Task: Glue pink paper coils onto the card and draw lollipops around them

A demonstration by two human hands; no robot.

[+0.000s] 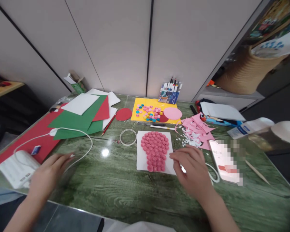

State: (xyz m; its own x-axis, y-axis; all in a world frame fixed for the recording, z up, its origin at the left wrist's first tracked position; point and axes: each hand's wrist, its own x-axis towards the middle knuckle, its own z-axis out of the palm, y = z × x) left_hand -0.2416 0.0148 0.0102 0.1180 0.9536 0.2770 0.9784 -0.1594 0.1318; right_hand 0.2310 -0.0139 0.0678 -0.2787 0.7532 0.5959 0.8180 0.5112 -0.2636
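Observation:
Pink rolled paper pieces [156,148] form a tight cluster on a white sheet [141,162] at the middle of the green table. At the sheet's right edge is my right hand [189,167], fingers bent; a shiny object shows under them, too unclear to name. Over the left part of the table, beside a white cable [87,151], my left hand [50,170] has its fingertips together at a small white thing I cannot make out. A white charging block [20,172] lies partly behind that hand.
Green and red paper [74,117] lies at the back left. Colored pieces rest on yellow paper [137,104], near a marker box [169,93]. Pink scraps [200,129], a phone [223,159] and a wooden stick [257,172] are right. A ring [128,130] lies left of the sheet.

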